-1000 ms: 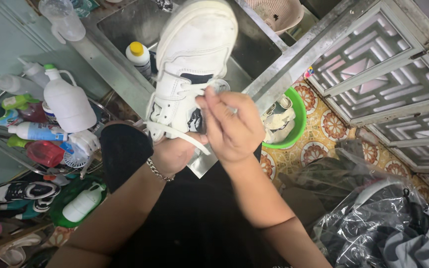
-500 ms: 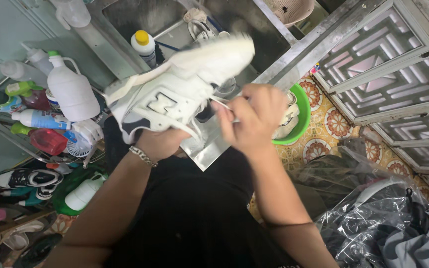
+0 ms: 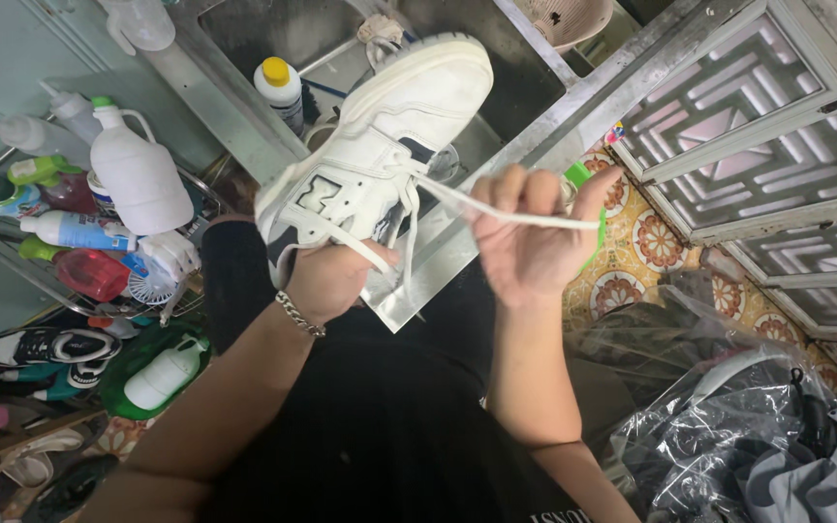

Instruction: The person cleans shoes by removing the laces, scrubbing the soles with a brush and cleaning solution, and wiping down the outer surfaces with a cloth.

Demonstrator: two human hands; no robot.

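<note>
At frame centre, the left hand (image 3: 326, 281) is closed around a white shoe (image 3: 380, 155); the right hand (image 3: 530, 242) is closed on its lace (image 3: 496, 208), pulled tight.

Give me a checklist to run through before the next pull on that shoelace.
1. Left hand has a firm hold on the white shoe: ok, gripped from below.
2. Right hand has the lace pinched: ok, the lace runs taut from the shoe.
3. Lace free of knots at the eyelets: cannot tell.
4. Loose lace end clear of the left fingers: not ok, it drapes across that hand.
5. Shoe clear of the metal sink: ok, held above it.
</note>
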